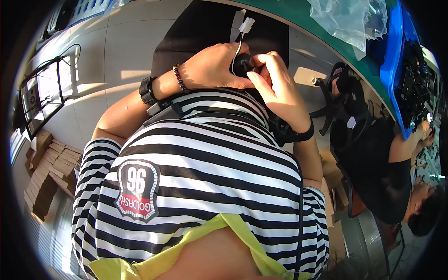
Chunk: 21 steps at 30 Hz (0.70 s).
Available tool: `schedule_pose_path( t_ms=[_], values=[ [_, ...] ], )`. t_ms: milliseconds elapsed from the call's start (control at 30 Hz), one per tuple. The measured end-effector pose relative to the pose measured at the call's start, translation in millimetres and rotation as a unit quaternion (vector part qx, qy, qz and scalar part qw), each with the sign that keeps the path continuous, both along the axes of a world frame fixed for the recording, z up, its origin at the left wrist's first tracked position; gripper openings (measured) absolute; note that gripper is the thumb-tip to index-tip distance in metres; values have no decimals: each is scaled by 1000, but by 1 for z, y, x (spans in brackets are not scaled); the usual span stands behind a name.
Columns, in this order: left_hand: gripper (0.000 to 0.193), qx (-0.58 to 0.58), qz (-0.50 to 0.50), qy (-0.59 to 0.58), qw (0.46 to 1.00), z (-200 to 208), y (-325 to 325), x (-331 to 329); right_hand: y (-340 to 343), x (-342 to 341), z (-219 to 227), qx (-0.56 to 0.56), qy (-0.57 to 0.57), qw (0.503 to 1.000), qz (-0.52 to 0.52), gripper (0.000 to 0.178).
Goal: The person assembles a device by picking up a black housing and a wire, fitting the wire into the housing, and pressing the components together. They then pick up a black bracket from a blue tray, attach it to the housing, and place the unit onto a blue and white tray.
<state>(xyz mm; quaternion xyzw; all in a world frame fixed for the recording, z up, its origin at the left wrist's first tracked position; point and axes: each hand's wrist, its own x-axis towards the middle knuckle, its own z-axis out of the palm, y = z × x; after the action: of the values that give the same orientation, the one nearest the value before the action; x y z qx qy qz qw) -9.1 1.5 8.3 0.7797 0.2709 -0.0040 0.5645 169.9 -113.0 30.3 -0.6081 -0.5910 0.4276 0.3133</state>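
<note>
Viewing remotely through the head camera. The piece in hand, a glossy black rounded part [243, 64], sits at upper centre of the frame, in front of the striped shirt and between both palms. Left hand [210, 67]: curled round its left side, thumb below, hidden fingers behind; I read this grip as closed on it. Right hand [280, 84]: thumb and forefinger brought nearly together at its right edge, touching; how hard they press, I cannot tell.

Key relation: the part lies directly left of the right fingertips, neither hand nearer, both in contact. Its long axis I cannot make out, the hands covering too much. A thin white wire [236, 51] passes its left side and runs up to a white plastic connector [246, 25], clear of both hands. The green-topped bench [294, 14] is at upper right, apart from the part.
</note>
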Motion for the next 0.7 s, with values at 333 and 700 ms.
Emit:
schedule_pose_path(
  t_ms=[333,700],
  values=[
    [58,30,11,-16,999,-1,-4,0,-2,-4,-8,19,-34,999,-17,25],
    [75,23,-21,-9,999,0,-4,2,-8,-4,-12,38,15,999,-23,16]
  ],
)
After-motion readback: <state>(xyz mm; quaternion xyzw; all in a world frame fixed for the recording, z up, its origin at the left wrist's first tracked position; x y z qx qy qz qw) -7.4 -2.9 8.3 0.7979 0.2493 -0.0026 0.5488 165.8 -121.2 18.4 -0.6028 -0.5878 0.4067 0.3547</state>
